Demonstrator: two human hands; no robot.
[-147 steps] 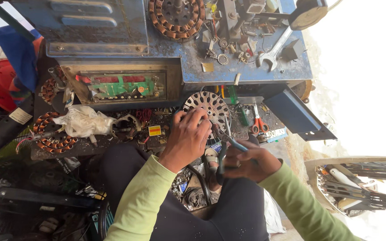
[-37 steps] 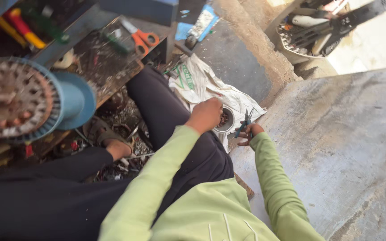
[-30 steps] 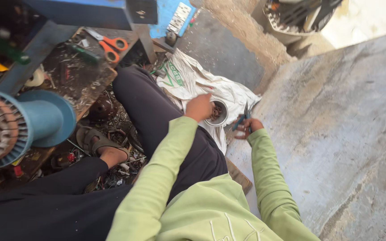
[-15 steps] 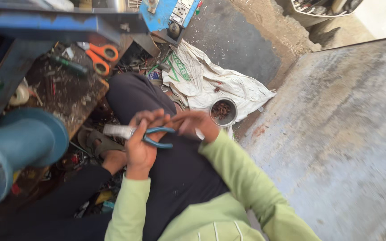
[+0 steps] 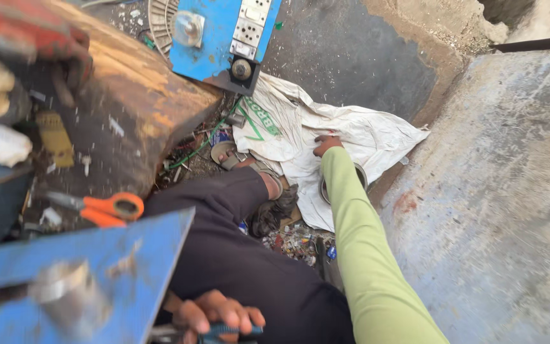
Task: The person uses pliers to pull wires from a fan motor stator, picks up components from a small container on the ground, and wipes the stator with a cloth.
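Down by the floor, the right hand (image 5: 327,143) is now reaching out to the white sack (image 5: 345,137), fingers spread on it, right beside the round tin (image 5: 359,178). Half a second ago both hands were together. Near the lap, the left hand (image 5: 214,315) is squeezing the blue pliers (image 5: 233,330) (they are staying put).

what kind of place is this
Probably a cramped repair workshop, worked from the floor. Orange-handled scissors lie on a worn bench, a blue metal machine part stands nearby, and small scrap bits litter the ground beside a white sack.
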